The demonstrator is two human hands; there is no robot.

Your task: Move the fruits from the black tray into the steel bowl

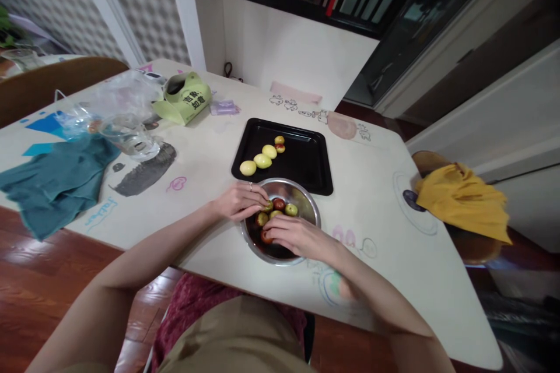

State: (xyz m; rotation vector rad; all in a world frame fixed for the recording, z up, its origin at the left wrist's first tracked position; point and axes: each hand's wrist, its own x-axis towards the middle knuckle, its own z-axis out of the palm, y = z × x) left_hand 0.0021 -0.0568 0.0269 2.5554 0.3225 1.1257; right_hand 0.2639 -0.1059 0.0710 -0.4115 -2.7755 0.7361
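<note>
A round metal bowl [315,215] near the table's front edge contains several green and reddish-brown fruits that look like jujubes [291,210]. My left hand [241,201] reaches over the bowl's left rim, its thumb and fingers closed around a greenish jujube [268,206]. From the right, my right hand [300,237] dips into the bowl with curled fingers on a red jujube [265,237]. Behind the bowl, a black tray [304,154] holds a slanting row of fruits: larger pale yellow-green ones [263,161] and two small jujubes [279,140], one of them partly red.
To the left are a teal cloth [61,178], a clear glass pitcher [133,140], a green paper box [186,99] and a crumpled plastic bag [126,93]. A yellow cloth [464,201] hangs over a chair on the right. Drawings cover parts of the white table [371,186].
</note>
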